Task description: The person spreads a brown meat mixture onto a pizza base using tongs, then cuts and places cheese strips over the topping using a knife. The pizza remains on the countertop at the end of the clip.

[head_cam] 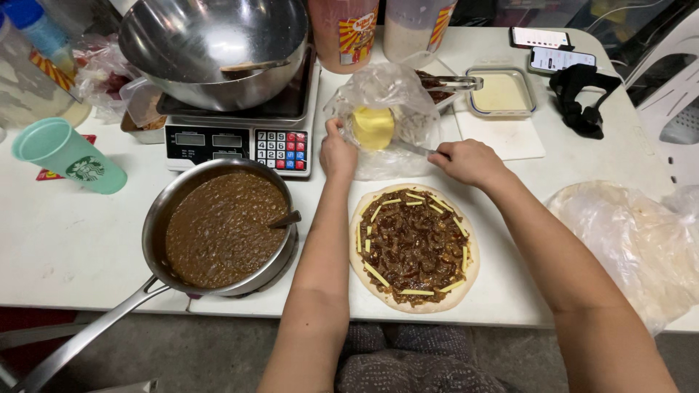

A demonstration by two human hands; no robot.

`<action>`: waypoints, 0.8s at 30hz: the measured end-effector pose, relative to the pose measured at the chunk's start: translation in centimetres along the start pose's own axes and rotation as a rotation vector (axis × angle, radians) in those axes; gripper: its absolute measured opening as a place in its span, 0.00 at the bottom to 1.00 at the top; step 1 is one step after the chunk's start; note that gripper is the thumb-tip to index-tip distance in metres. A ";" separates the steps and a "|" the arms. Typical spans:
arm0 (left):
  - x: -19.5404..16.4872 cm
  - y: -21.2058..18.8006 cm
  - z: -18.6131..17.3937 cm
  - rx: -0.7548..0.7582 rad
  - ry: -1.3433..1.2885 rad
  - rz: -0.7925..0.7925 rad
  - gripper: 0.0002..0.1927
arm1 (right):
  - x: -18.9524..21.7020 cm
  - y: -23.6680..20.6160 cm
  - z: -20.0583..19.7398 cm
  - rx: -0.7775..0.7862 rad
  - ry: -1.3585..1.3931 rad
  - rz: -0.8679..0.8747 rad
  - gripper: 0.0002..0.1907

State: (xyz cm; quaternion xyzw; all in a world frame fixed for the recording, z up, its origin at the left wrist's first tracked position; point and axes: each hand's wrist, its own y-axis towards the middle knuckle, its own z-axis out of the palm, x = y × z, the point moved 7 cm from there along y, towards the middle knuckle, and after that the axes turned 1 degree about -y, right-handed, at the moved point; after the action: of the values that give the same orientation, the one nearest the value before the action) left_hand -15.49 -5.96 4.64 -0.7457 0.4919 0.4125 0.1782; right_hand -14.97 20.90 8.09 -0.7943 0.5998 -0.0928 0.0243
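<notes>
A single head-worn camera is looking steeply down from above the person's own forearms, facing forward across the white table (pixel 65 247) toward its far edge. It is sitting close, taking in the near table edge at the bottom, the topped flatbread (pixel 413 247) at centre and the scale (pixel 237 142) beyond. No second view is sharing the scene.

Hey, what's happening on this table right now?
A person is working at a white table. The left hand steadies a clear plastic bag holding a yellow block, while the right hand grips a thin metal utensil reaching into the bag. Just below the hands lies a round flatbread spread with dark filling and dotted with yellow strips. To the left sits a pan of brown sauce.
</notes>
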 end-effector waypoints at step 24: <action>-3.7 -4.5 -0.8 -0.066 0.206 0.779 0.18 | 1.9 -1.5 -2.1 -0.081 -0.163 -0.149 0.22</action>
State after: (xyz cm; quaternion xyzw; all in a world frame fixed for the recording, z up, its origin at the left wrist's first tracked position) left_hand -11.85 -2.31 7.36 -0.5465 0.7393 0.3879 -0.0658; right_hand -13.46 19.67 10.55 -0.8419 0.5386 -0.0050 0.0340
